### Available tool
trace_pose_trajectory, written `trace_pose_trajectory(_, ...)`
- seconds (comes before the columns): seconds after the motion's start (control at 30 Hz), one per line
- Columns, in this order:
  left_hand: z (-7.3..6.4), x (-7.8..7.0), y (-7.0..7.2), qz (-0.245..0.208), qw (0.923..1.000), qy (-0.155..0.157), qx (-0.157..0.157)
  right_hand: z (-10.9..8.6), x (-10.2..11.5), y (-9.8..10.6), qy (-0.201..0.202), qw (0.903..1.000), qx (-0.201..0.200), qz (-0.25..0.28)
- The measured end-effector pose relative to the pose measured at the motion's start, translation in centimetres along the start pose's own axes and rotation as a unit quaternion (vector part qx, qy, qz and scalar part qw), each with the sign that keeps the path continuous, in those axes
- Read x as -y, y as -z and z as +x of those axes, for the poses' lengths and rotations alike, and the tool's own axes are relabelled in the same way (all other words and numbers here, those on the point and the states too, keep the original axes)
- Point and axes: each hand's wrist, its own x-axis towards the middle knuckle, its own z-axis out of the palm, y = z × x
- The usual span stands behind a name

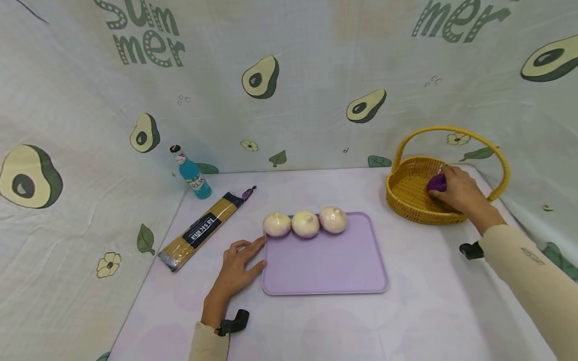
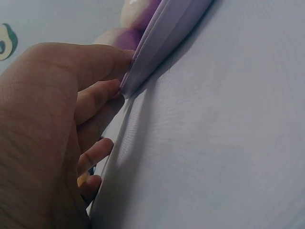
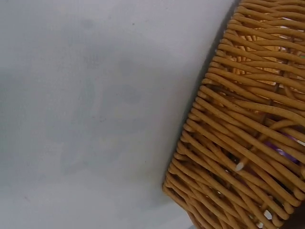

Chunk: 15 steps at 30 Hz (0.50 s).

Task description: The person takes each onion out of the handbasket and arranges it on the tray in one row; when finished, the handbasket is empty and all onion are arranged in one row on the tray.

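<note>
My right hand (image 1: 461, 189) reaches into the yellow wicker basket (image 1: 408, 210) at the right and grips a smooth dark purple object (image 1: 436, 183) between thumb and fingers. Its kind I cannot tell. In the right wrist view, the weave of the basket (image 3: 238, 109) hides most of the hand's work, with a bit of purple (image 3: 282, 151) showing through. My left hand (image 1: 237, 268) lies at the left edge of a lilac tray (image 1: 322, 265), fingers extended and fingertips at its rim. Three white-and-purple turnip-like vegetables (image 1: 305, 224) sit in a row along the tray's far edge.
A pack of spaghetti (image 1: 200, 231) lies slanted at the left of the table. Behind it stands a blue bottle (image 1: 193, 173) with a dark cap. An avocado-print cloth (image 1: 307, 125) hangs at the back, and the basket's tall handle (image 1: 451, 129) arches over its bowl.
</note>
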Motion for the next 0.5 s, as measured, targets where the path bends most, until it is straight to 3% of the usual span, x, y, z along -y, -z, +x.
trace_pose_trajectory(0.5,-0.03,0.0,0.14,0.003,1.0,0.0,0.003,-0.24,0.25,-0.45,0.006,0.9998,-0.006,0.016)
